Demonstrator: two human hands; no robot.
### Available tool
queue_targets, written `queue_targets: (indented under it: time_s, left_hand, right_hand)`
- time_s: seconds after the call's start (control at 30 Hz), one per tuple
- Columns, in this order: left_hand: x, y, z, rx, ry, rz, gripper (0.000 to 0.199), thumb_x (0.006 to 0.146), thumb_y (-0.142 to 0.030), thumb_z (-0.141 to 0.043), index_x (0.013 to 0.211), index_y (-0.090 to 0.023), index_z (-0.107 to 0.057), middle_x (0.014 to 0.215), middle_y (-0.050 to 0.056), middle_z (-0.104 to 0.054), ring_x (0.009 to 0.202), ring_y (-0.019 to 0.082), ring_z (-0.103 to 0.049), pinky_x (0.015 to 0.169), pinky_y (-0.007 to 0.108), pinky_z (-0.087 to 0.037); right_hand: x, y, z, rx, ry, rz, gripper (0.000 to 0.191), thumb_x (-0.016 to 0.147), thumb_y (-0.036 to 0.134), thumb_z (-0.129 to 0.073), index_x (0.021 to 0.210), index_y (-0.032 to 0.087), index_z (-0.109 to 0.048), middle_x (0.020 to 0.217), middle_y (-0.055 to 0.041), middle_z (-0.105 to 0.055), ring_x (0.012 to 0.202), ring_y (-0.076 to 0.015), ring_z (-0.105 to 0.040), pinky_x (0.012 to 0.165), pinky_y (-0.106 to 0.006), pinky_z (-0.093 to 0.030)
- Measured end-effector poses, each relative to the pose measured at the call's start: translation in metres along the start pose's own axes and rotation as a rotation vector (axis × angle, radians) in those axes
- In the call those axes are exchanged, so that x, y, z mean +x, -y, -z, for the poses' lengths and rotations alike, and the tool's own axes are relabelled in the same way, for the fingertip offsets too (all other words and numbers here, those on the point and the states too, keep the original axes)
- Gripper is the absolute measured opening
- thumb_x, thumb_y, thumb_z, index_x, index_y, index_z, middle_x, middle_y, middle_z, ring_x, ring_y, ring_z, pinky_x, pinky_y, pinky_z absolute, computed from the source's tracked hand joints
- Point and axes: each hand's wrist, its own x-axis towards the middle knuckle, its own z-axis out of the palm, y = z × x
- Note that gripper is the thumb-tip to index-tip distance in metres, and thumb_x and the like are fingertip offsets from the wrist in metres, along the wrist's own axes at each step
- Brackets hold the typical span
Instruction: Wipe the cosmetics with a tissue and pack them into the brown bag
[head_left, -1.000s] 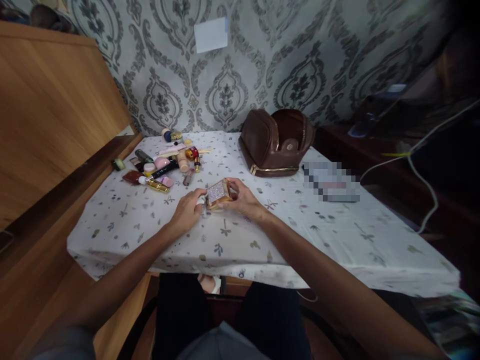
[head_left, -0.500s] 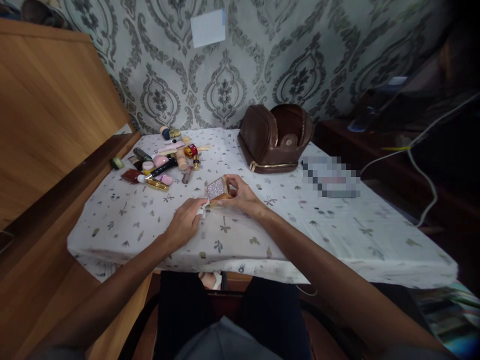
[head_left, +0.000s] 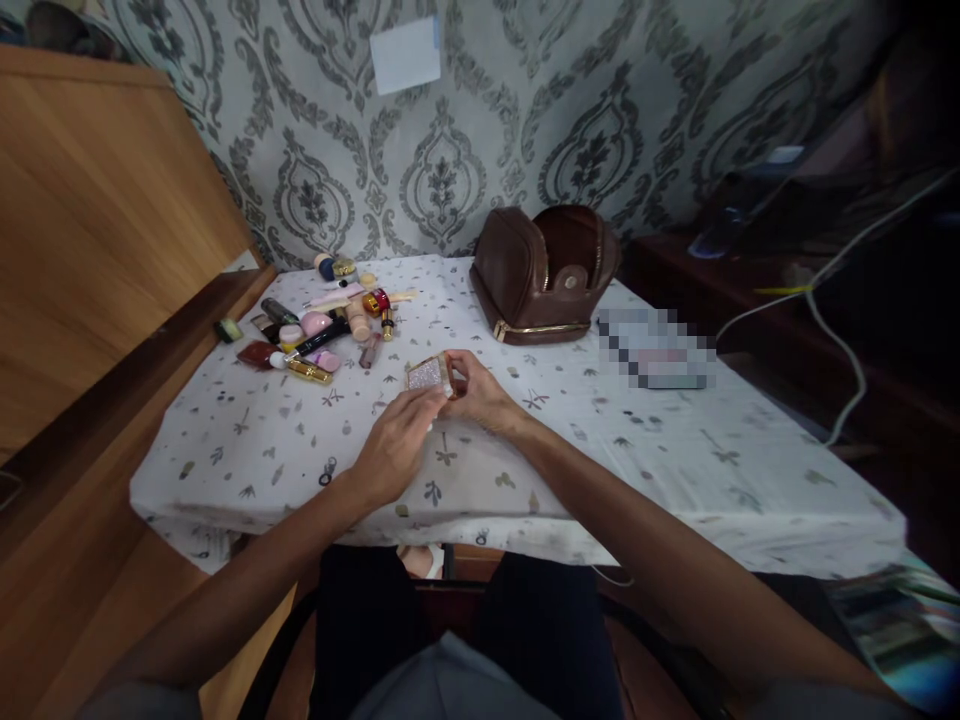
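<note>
A small square case [head_left: 427, 375] with a silver glitter face and gold edges is held above the tablecloth near the middle of the table. My right hand [head_left: 480, 393] grips its right side between thumb and fingers. Across the case's lower edge lies my left hand [head_left: 401, 435], its fingers closed on a white tissue, of which only a small bit shows under them. The hands are close together, and my left fingers partly cover the case's lower right corner.
Makeup items, including a pink sponge [head_left: 316, 323] and a brown-red bottle [head_left: 259, 354], lie in a pile at the left. A brown leather bag [head_left: 517, 275] stands unzipped at the back. To its right is a blurred-out flat object [head_left: 660, 350]. A wooden panel [head_left: 112, 200] borders the left side.
My left hand with the tissue has moved right and up, from the case's lower left corner across its lower edge. The case is tilted slightly differently in my right hand.
</note>
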Motion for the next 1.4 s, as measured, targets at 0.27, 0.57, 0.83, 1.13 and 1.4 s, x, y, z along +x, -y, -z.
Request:
queue_targets:
  time_s: [0.27, 0.57, 0.83, 1.13, 1.4]
  left_hand:
    - [0.013, 0.011, 0.002, -0.01, 0.011, -0.011, 0.065, 0.075, 0.009, -0.038, 0.133, -0.018, -0.05, 0.128, 0.012, -0.063, 0.125, 0.024, -0.054, 0.108, 0.048, -0.047]
    - [0.004, 0.028, 0.005, 0.039, 0.019, 0.112, 0.059, 0.078, 0.006, -0.038, 0.13, -0.017, -0.054, 0.125, 0.012, -0.063, 0.119, 0.024, -0.056, 0.105, 0.046, -0.048]
    - [-0.014, 0.024, 0.013, 0.018, 0.032, 0.162, 0.057, 0.079, 0.003, -0.039, 0.13, -0.017, -0.054, 0.122, 0.011, -0.066, 0.116, 0.024, -0.059, 0.101, 0.046, -0.051]
    - [0.011, 0.015, 0.012, -0.045, 0.042, -0.007, 0.061, 0.077, 0.007, -0.037, 0.132, -0.017, -0.053, 0.126, 0.011, -0.064, 0.124, 0.023, -0.054, 0.107, 0.045, -0.046]
    - [0.048, 0.04, 0.009, 0.041, 0.09, 0.205, 0.056, 0.079, 0.005, -0.039, 0.127, -0.016, -0.058, 0.119, 0.01, -0.066, 0.114, 0.023, -0.06, 0.103, 0.042, -0.048]
  right_hand:
    - [0.0, 0.002, -0.001, -0.027, -0.003, 0.002, 0.068, 0.052, 0.02, -0.082, 0.109, 0.026, -0.046, 0.114, -0.0006, -0.058, 0.078, -0.0133, -0.061, 0.067, -0.028, -0.052]
    - [0.0, 0.002, -0.001, -0.034, -0.008, -0.027, 0.073, 0.049, 0.028, -0.087, 0.109, 0.025, -0.046, 0.123, -0.0049, -0.056, 0.086, -0.0164, -0.065, 0.074, -0.032, -0.055]
    - [0.0, 0.004, -0.002, -0.041, -0.028, -0.041, 0.073, 0.048, 0.031, -0.088, 0.108, 0.026, -0.047, 0.123, -0.0043, -0.057, 0.087, -0.0176, -0.065, 0.074, -0.033, -0.055]
    - [0.0, 0.002, -0.002, -0.037, -0.003, 0.001, 0.069, 0.05, 0.027, -0.086, 0.107, 0.025, -0.048, 0.113, -0.001, -0.057, 0.08, -0.0144, -0.063, 0.071, -0.032, -0.053]
    - [0.001, -0.001, -0.002, -0.046, 0.005, -0.001, 0.076, 0.049, 0.028, -0.087, 0.113, 0.026, -0.045, 0.121, -0.0042, -0.056, 0.086, -0.017, -0.065, 0.075, -0.034, -0.056]
